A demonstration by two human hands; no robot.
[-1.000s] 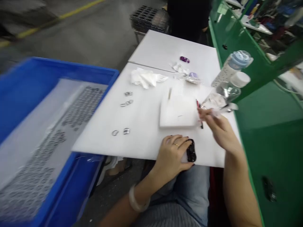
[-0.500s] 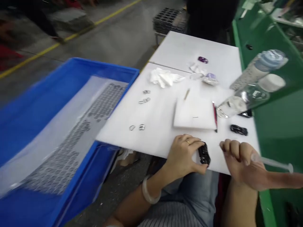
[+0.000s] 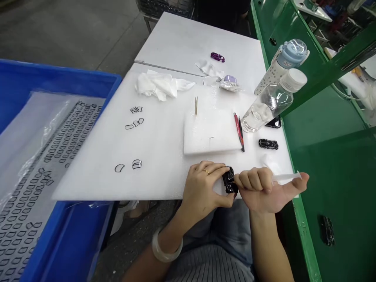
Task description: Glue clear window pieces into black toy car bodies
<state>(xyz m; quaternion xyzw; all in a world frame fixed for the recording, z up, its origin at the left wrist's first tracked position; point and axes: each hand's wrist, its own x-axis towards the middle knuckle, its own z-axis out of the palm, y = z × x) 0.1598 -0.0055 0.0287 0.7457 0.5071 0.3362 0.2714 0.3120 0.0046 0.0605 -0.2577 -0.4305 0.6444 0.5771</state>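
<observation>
My left hand grips a small black toy car body between thumb and fingers at the table's near edge. Wrapped round a clear plastic syringe, my right hand has its thumb at the plunger end. The syringe's front end is hidden by the fingers, which lie close against the car body; I cannot tell whether its tip touches. Just beyond both hands lies a white foam block with thin sticks standing in it. Red and black tweezers or pens rest along its right side.
Small black-edged window pieces lie on the white table. A blue bin at left holds sheets of similar pieces. White tissue, a clear bottle, a blue-lidded bottle and another black car body stand or lie around.
My right hand has come left with the syringe, up against the car body in my left hand. The camera view has shifted, so the table appears further left.
</observation>
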